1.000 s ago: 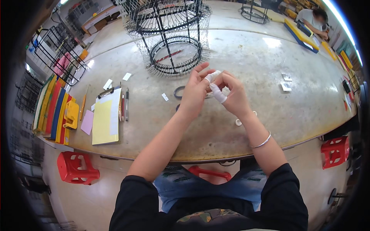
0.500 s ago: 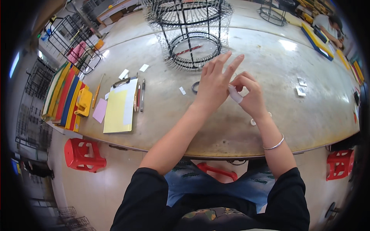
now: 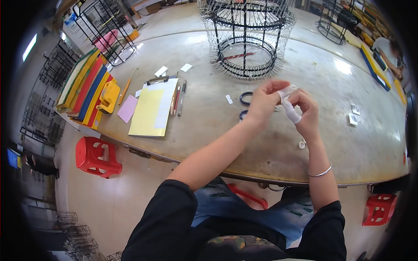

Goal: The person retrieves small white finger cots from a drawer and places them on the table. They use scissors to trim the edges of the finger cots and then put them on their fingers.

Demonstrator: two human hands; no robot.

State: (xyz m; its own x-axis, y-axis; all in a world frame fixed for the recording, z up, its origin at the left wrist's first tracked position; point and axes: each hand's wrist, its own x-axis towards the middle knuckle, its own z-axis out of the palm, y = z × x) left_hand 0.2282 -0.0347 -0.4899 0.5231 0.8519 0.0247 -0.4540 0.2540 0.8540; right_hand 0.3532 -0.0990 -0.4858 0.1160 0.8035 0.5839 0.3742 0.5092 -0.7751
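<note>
A white finger cot point(image 3: 293, 114) covers the thumb of my right hand point(image 3: 308, 116). My left hand point(image 3: 260, 105) meets it over the table, and both hands pinch a second white cot point(image 3: 287, 91) between their fingertips. Whether that second cot sits on a left finger is hard to make out. Just left of my left hand lie scissors with dark handles point(image 3: 245, 99), partly covered by the hand. Small rolled white cots point(image 3: 301, 144) rest on the tabletop beside my right wrist.
A round black wire rack point(image 3: 246, 48) with many hooks stands beyond my hands. To the left are a clipboard with yellow paper point(image 3: 150, 108), pens point(image 3: 181, 98), a yellow tape dispenser point(image 3: 109, 96) and stacked colored boards point(image 3: 85, 91). Red stools point(image 3: 93, 156) flank the table; a person point(image 3: 387, 52) sits far right.
My left hand's outstretched fingers have curled in, and a second white cot now shows between the hands. The view has shifted, uncovering more of the scissors.
</note>
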